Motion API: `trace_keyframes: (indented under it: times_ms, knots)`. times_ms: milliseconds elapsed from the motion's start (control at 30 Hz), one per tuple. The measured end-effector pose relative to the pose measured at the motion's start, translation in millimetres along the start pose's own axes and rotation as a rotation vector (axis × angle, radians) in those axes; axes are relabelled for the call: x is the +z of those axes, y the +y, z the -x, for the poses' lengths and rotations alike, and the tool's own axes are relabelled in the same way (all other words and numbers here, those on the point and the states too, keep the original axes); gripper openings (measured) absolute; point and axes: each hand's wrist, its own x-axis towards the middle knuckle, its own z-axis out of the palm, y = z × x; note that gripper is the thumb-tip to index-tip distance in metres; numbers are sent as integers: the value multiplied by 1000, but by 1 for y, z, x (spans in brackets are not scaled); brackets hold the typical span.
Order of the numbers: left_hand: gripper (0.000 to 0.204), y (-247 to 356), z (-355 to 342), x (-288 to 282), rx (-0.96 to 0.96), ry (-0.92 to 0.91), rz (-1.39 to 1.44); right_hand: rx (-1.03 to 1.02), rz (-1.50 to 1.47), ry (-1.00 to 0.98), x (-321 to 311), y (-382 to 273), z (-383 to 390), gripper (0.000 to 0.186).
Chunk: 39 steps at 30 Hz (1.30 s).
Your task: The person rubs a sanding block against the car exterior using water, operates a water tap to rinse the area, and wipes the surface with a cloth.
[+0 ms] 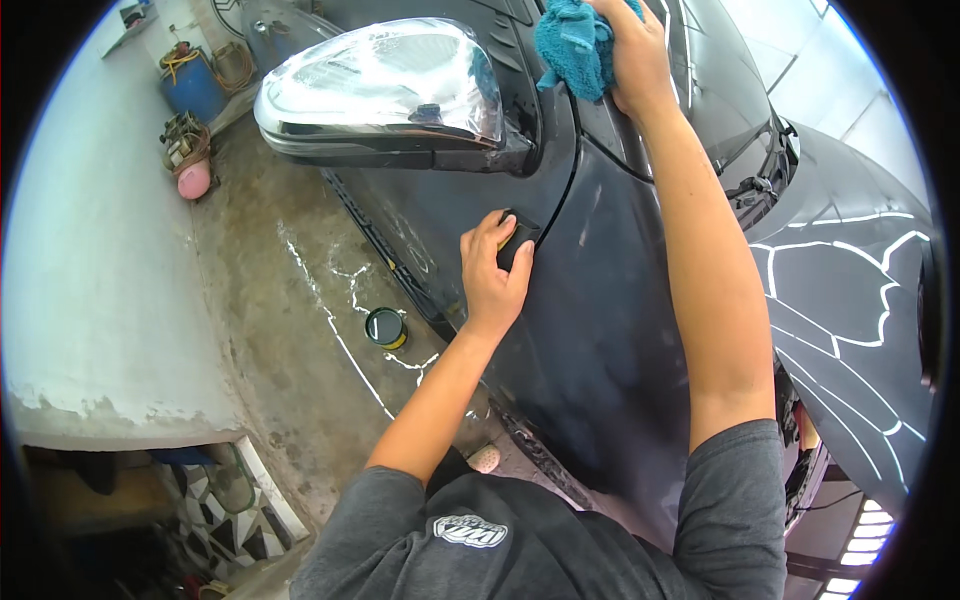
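Note:
My left hand (495,275) is closed around a small black block (518,238), which looks like a foam applicator pad and rests against the car's dark grey side panel (600,350). Farther up and to the right, my right hand (640,60) grips a bunched teal microfiber cloth (577,45) over the bodywork near the door seam. Left of the cloth juts the chrome-capped side mirror (375,90), some way above my left hand. Faint hazy smears mark the panel between my arms.
On the concrete floor (260,250) sits a round dark tin with a yellow band (386,328). A blue drum (195,85) and a machine with a pink part (194,178) stand by the white wall (100,260). The raised hood (840,290) reflects white lines at right.

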Motion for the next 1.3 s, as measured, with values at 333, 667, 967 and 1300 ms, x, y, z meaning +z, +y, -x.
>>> trace_keyframes:
  times_ms: [333, 667, 967, 1300]
  knots:
    - [35, -3, -4, 5, -73, 112, -7, 20, 59, -34, -14, 3, 3, 14]
    - [35, -63, -47, -21, -256, 195, -68, 189, -236, -64, -14, 32, -8, 23]
    - [43, -99, -95, -42, -492, 226, 187, 18, 70, 44, 20, -2, 9, 20]
    - [38, -24, 4, -3, -330, 175, 81, 85, -238, 18, -46, 38, -28, 20]
